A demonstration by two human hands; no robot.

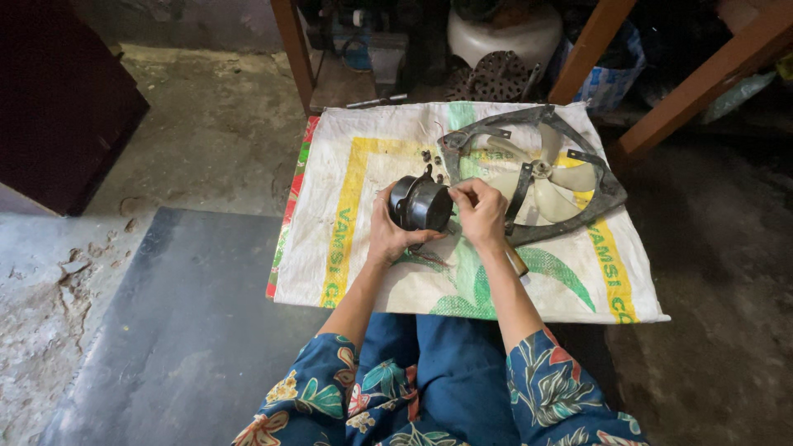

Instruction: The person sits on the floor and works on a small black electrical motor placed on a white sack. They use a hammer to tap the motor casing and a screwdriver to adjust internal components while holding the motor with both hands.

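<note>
A small round black metal fan motor [421, 204] sits at the middle of the view, held just above a white woven plastic sack [363, 272] with yellow and green print that is spread flat on the concrete floor [206, 132]. The left hand [390, 234] cups the motor from 7 o'clock, fingers curled around its rim and thumb up along its side. The right hand [481, 213] comes in from 4 o'clock, its fingertips pressed together at the motor's right edge as if pinching something small there; what they pinch is too small to tell. A wooden-coloured handle [517, 263] shows under the right wrist.

At 2 o'clock from the motor, touching distance from the right hand, lies a grey metal fan frame [607, 194] with a pale cream plastic fan blade [570, 177] set inside it. A few small dark screws [431, 156] lie on the sack at 12 o'clock, just beside the frame. Thin wires [425, 258] trail below the motor at 6 o'clock. A dark flat slab [190, 330] lies at 8 o'clock, beside the sack. Wooden legs [595, 49] stand at 1 o'clock.
</note>
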